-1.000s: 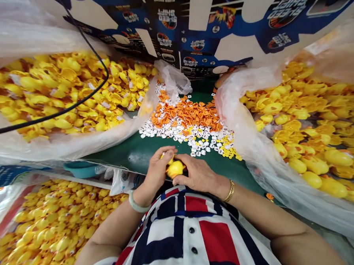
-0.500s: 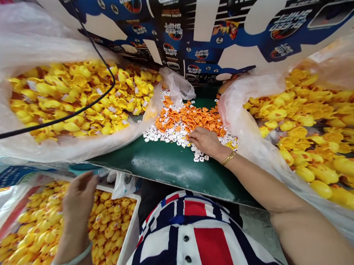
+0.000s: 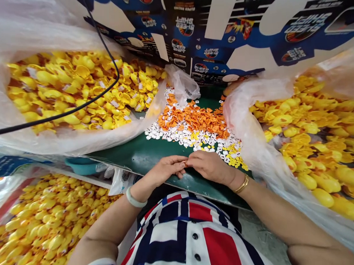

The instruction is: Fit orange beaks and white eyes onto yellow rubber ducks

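My left hand and my right hand meet over the near edge of the green tabletop. Their fingertips are pinched together around a small orange piece, mostly hidden by the fingers. Just beyond lies a pile of curved orange plastic pieces. Small white pieces with dark marks spread around that pile. Little yellow pieces lie on its right side, close to my right hand.
Plastic-lined heaps of yellow shell parts stand left and right. Lower left, a bin holds many yellow toy ducks, with a teal bowl behind. A black cable crosses the left heap. Printed cardboard rises behind.
My left hand has come from above the duck bin to the table edge. My right hand has drawn back from the orange pile, and the two hands now touch.
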`<action>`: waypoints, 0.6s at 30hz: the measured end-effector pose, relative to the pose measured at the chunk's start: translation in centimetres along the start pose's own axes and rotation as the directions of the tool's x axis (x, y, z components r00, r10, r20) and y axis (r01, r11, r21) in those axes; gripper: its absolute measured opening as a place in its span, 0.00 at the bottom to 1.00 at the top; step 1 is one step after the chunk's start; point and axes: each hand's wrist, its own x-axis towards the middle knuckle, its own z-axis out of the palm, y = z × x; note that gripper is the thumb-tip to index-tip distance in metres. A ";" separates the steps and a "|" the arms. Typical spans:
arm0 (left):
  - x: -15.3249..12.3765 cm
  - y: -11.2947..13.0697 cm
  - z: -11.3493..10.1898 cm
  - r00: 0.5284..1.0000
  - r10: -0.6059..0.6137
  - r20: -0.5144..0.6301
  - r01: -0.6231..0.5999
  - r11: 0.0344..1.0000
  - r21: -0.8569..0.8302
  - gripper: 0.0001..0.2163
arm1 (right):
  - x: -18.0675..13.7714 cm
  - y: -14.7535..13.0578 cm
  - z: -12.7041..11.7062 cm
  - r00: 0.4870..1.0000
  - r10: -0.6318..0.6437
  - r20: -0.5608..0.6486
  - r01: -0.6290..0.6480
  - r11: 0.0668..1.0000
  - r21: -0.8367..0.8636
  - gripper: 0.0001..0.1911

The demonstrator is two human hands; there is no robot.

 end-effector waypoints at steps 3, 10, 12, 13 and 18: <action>-0.1 0.1 -0.9 0.993 0.040 -0.109 -0.047 0.997 -0.064 0.21 | 1.7 1.7 0.5 0.988 0.150 -0.039 -0.147 0.987 0.057 0.09; 0.1 1.0 -1.3 0.945 0.072 -0.319 -0.128 0.979 -0.158 0.19 | 6.4 3.7 1.9 0.955 0.253 0.152 -0.215 0.950 -0.228 0.09; 0.3 1.2 -1.3 0.944 0.080 -0.320 -0.133 0.980 -0.146 0.19 | 6.9 4.0 2.3 0.947 0.278 0.159 -0.239 0.944 -0.229 0.08; 0.4 1.3 -1.3 0.943 0.090 -0.319 -0.139 0.981 -0.133 0.19 | 7.1 4.2 2.5 0.945 0.287 0.158 -0.248 0.941 -0.230 0.08; 0.9 1.7 -1.1 0.946 0.098 -0.310 -0.156 0.974 -0.167 0.19 | 7.0 4.7 2.5 0.945 0.296 0.139 -0.247 0.924 -0.292 0.11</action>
